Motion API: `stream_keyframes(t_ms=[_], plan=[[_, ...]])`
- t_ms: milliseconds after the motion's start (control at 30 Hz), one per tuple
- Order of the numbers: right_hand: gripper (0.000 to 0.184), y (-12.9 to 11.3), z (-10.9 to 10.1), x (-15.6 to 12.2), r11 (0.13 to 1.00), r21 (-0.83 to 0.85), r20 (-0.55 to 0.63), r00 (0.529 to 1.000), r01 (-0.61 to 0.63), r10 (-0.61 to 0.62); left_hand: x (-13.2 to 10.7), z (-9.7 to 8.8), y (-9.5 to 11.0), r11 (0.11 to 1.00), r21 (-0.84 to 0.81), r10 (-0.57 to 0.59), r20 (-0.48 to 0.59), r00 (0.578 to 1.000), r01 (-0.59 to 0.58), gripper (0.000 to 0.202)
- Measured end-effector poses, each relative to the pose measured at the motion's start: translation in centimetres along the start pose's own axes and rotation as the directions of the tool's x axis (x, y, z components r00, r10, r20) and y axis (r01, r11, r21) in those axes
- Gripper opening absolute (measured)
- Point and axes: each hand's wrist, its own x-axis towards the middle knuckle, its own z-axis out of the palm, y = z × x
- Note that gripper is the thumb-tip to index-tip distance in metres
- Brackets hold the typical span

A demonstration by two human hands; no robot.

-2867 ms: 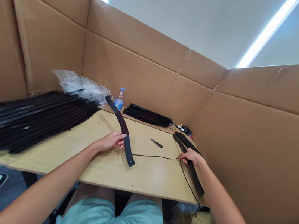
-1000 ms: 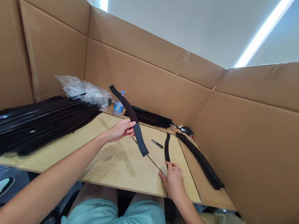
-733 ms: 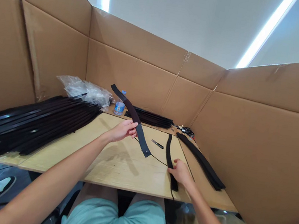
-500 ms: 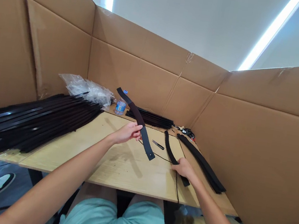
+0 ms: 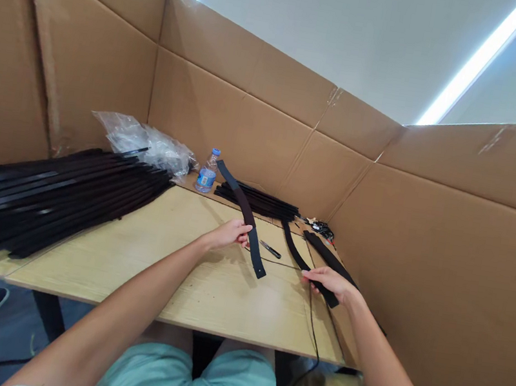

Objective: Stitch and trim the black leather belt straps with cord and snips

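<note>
My left hand (image 5: 230,234) is closed around the middle of a long, slightly curved black strip (image 5: 256,257), holding it tilted above the table. A small hole or stud shows near the strip's lower end. Toward the right, my right hand (image 5: 329,282) pinches a second curved black strip (image 5: 295,248) near its lower end, thumb on top. Between the two strips lies a small pair of thread snips (image 5: 270,249). Just right of my right hand, further black strips (image 5: 327,253) rest on the table, partly hidden by my hand and forearm.
A wide pile of black strips (image 5: 55,200) covers the table's left side, with clear plastic bags (image 5: 148,143) behind. A water bottle (image 5: 206,175), another strip stack (image 5: 261,201) and tangled cables (image 5: 321,228) line the back. Cardboard walls (image 5: 232,107) enclose the table (image 5: 129,264).
My left hand has moved the held strip a little right, away from the bottle. My right hand's grip on its strip has become a clearer pinch, and the strip's near end appears raised.
</note>
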Motion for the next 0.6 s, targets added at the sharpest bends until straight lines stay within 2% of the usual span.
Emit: stream_keyframes(t_ms=[133, 267, 367, 500, 600], plan=[[0.02, 0.0, -1.2, 0.2, 0.996, -0.016, 0.027, 0.996, -0.085, 0.085, 0.0, -0.5, -1.1, 1.0, 0.003, -0.026, -0.019, 0.999, 0.026, 0.023], [0.011, -0.4, -0.3, 0.0, 0.987, 0.07, 0.061, 0.988, -0.144, 0.14, -0.5, -0.5, -1.4, 0.999, -0.006, -0.035, -0.034, 0.999, 0.034, 0.023], [0.025, -1.0, 1.7, -0.2, 0.969, 0.209, 0.057, 0.991, -0.129, 0.12, -0.7, -0.3, -1.4, 0.999, -0.018, -0.029, -0.039, 0.999, 0.028, 0.023], [0.006, -2.1, 5.3, -0.7, 0.914, 0.399, 0.036, 0.997, -0.075, 0.066, -0.7, 0.0, -1.3, 0.999, -0.036, -0.014, -0.048, 0.999, 0.012, 0.023], [0.015, -2.6, 8.5, -1.5, 0.851, 0.523, 0.061, 0.998, -0.056, 0.028, -0.6, 0.1, -1.1, 0.999, -0.05, -0.004, -0.058, 0.998, 0.001, 0.023]])
